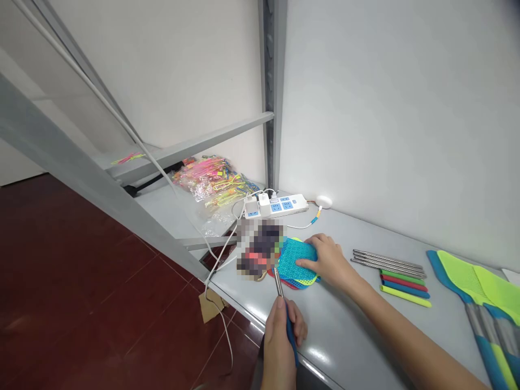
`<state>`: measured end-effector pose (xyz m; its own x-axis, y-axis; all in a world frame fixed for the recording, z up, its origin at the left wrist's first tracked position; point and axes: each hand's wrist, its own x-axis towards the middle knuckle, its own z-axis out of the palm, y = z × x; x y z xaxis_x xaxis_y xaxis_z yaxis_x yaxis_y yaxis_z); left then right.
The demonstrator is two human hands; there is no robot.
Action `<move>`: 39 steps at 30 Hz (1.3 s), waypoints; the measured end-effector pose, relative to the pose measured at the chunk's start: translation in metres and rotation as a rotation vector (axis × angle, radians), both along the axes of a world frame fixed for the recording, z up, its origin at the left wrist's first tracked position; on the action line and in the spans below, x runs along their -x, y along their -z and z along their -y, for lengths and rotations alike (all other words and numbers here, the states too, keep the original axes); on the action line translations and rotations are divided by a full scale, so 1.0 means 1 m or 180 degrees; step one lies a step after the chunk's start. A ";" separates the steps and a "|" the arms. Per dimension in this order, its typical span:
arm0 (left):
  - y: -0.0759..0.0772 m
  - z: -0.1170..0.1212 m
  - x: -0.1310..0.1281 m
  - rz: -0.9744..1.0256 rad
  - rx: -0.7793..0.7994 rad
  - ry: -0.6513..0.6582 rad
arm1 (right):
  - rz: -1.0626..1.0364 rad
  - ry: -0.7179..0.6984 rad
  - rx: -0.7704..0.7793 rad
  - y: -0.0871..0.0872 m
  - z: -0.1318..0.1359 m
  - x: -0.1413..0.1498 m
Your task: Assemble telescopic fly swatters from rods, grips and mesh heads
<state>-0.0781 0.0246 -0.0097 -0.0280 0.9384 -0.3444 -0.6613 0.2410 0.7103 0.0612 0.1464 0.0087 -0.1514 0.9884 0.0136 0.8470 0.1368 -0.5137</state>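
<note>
Left hand [276, 341] with rod [278, 283], right hand [328, 259] on turquoise mesh [298, 259].
The left hand is wrapped round the rod's blue grip [290, 331], tip near the mesh's left edge. The mesh tops a stack on the bench [331, 333], under the right thumb and fingers; whether they pinch it I cannot tell. The step looks like separating this mesh; the next move calls for a firm edge hold.
</note>
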 end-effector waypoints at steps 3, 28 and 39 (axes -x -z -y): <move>-0.006 -0.002 -0.001 -0.0047 0.0028 0.0026 | -0.0172 0.0131 0.0029 -0.002 0.000 -0.002; -0.035 0.063 -0.071 -0.1984 -0.1545 0.1557 | -0.4861 0.2125 -0.0891 -0.054 0.211 -0.107; -0.023 0.078 -0.058 -0.3215 -0.2664 0.1615 | -0.3510 0.1418 -0.1175 -0.052 0.238 -0.120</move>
